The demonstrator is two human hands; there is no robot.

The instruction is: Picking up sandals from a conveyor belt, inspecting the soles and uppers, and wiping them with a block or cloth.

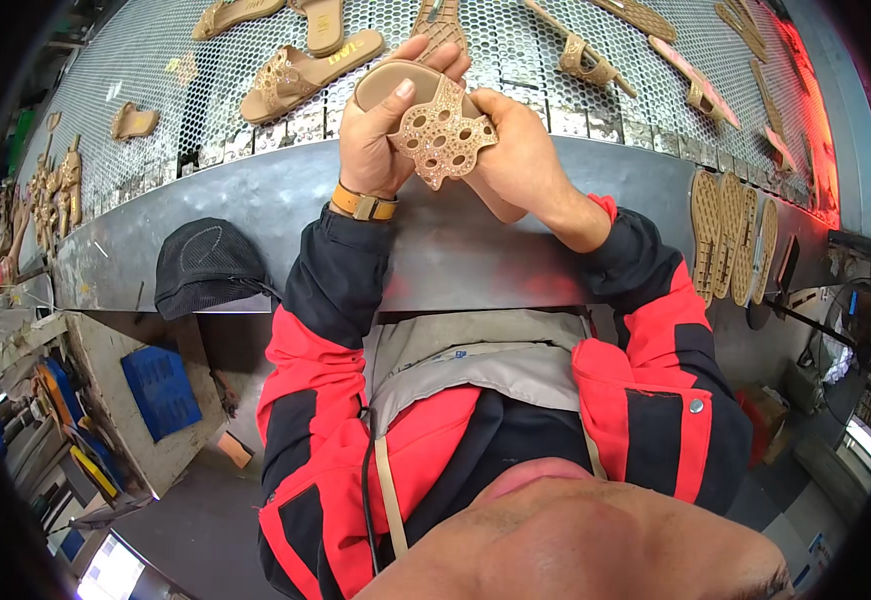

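Observation:
Between my hands, above the near metal edge of the conveyor, is a tan slide sandal (444, 132) with a glittery strap pierced by several oval holes. My left hand (368, 145) is wrapped around its rounded end, thumb on the insole and fingers behind. From the other side my right hand (529, 158) grips the strap's edge, thumb on top; its other fingers are mostly hidden. The sole's other end shows below the right hand. Just beyond my left hand, another glittery sandal (291, 82) lies on the mesh belt.
The conveyor's mesh belt (516, 65) carries several sandals and soles. A black mesh cap (211, 265) rests on the metal ledge (476, 265) at left. Several tan soles (726, 230) lean together at right. Red light glows along the far right side. A blue panel (161, 392) is at lower left.

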